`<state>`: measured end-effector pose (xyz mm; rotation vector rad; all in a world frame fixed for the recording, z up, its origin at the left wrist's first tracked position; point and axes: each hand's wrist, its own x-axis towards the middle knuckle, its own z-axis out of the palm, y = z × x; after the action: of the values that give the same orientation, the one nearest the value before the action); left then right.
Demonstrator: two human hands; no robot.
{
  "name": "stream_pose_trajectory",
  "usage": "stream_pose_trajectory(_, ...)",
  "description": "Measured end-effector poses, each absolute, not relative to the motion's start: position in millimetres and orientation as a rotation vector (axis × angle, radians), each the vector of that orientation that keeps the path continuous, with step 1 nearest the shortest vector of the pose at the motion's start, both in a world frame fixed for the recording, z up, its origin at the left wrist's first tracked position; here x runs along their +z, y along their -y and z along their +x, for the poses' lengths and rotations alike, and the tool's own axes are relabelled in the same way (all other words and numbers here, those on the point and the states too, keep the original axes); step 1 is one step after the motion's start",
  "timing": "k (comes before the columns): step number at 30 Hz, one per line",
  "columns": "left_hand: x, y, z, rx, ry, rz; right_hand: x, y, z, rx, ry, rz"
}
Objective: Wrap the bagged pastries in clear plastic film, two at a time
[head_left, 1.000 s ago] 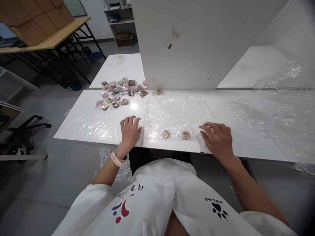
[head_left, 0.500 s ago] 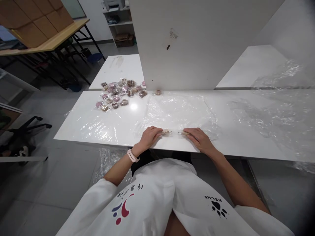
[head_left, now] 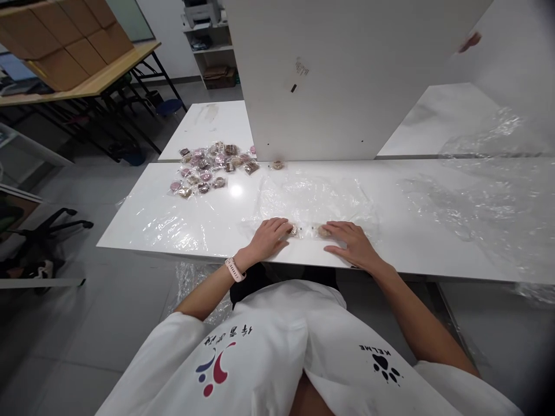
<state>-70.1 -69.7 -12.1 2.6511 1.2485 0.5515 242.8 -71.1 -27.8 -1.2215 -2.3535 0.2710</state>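
Two small tan wrapped snacks lie side by side at the near edge of a sheet of clear plastic film (head_left: 312,196) on the white table. My left hand (head_left: 271,237) rests over the left snack (head_left: 293,230), with its fingertips on it and the fingers stretched out. On the right snack (head_left: 323,230) lie the fingertips of my right hand (head_left: 350,240); its thumb is spread away on the table side. Film seems to lie over or around both snacks. The fingers partly hide them.
A pile of wrapped pink, brown and tan snacks (head_left: 212,164) lies at the table's back left. One wrapped snack (head_left: 277,165) sits alone by the upright white panel (head_left: 321,104). Crumpled clear film (head_left: 481,196) covers the right side. Cardboard boxes (head_left: 73,46) stand on a wooden table.
Both hands have loosened from a pinch and flattened over the two snacks, which now show lying flatter. At the upper right a blurred hand-like shape has appeared.
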Motion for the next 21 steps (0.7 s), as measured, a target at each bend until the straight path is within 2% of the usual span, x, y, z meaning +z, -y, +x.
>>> stream_pose_trajectory(5,-16,65,-72,0.516,-1.406,2.502,-32,73,241,0.303,2.223,-1.31)
stream_pose_trajectory(10,-8,49,-65,0.318,-1.626,2.317,-25,58,236,0.465,2.16,-1.593)
stream_pose_trajectory(14,-5,51,-62,0.418,-1.735,2.373,-20,56,230,0.146,2.117,-1.589)
stream_pose_trajectory(16,-6,61,-62,0.553,-1.573,2.543,-20,63,229,0.045,2.195,-1.407)
stream_pose_trajectory(19,-11,78,-64,0.59,-1.221,2.675,-24,76,229,0.135,2.34,-1.188)
stream_pose_trajectory(21,-14,82,-65,0.585,-1.196,2.638,-28,81,228,0.199,2.342,-1.171)
